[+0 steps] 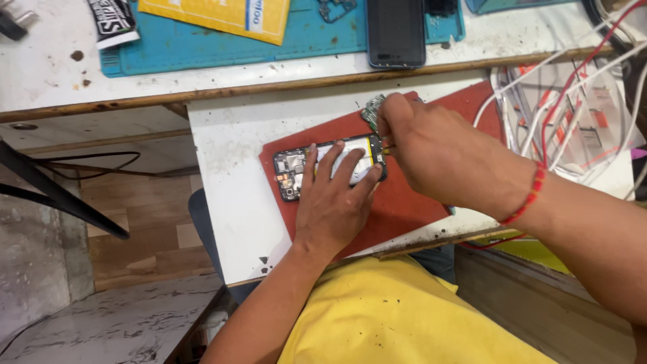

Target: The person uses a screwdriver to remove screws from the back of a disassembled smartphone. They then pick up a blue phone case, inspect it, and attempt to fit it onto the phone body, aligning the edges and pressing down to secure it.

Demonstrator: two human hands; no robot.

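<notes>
An opened phone (296, 168) with its back off lies on a red mat (404, 209), its circuit board and white battery exposed. My left hand (333, 202) rests flat on the phone, fingers spread over the battery. At the phone's right end, my right hand (431, 148) pinches a small green circuit part (372, 108) and a thin yellow-tipped tool. A red thread bracelet (529, 195) circles my right wrist.
The red mat lies on a white pull-out shelf (229, 175). Above it a white bench holds a blue work mat (202, 47), a yellow packet (222, 13) and a dark phone (396, 34). White and red cables (573, 87) tangle at the right.
</notes>
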